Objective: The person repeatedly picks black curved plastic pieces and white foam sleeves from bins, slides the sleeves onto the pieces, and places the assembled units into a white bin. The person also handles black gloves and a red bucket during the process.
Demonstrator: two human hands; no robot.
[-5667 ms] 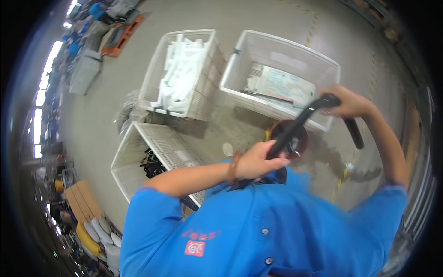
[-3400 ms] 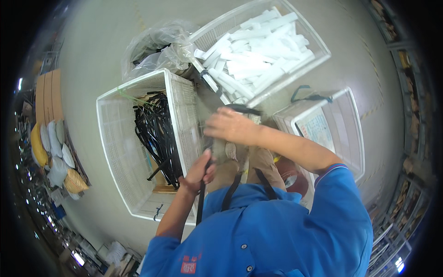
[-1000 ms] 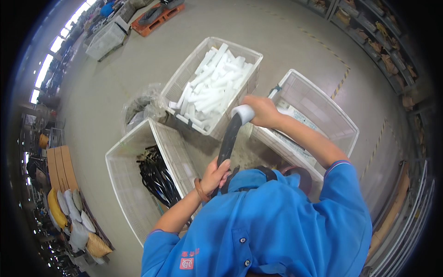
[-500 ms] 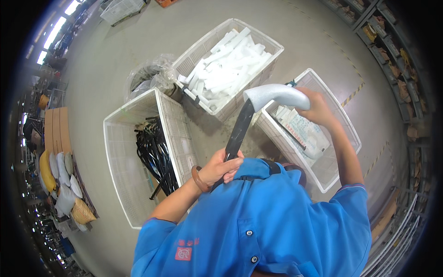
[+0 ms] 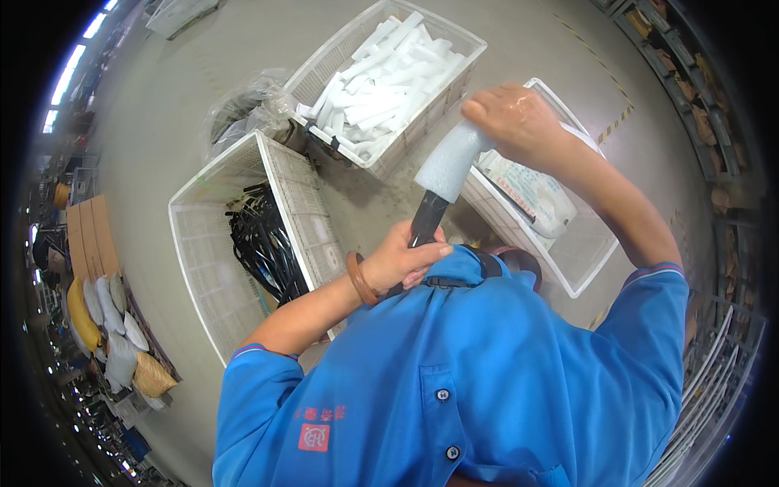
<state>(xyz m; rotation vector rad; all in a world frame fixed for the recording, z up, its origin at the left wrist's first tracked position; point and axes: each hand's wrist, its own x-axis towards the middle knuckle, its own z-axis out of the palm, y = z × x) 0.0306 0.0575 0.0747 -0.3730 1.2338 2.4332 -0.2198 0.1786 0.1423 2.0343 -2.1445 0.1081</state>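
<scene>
My left hand is closed around a black tube, holding it upright against the front of my blue shirt. A brown bangle circles the left wrist. Over the tube's upper part sits a whitish foam sleeve, its lower rim a short way above my left fingers. At the sleeve's far end my right hand is wrapped around it, knuckles up. That hand covers the sleeve's tip, and the tube's lower end is hidden near my shirt.
A white crate of white foam pieces stands ahead. The left crate holds black strips or tubes, the right one a printed white bag. Clear plastic wrap bunches between crates. Shelving lines the far right.
The foam sleeve has gone further down the black tube, leaving less black showing. It was bent over to the right and is now straighter. My right hand has turned over its end.
</scene>
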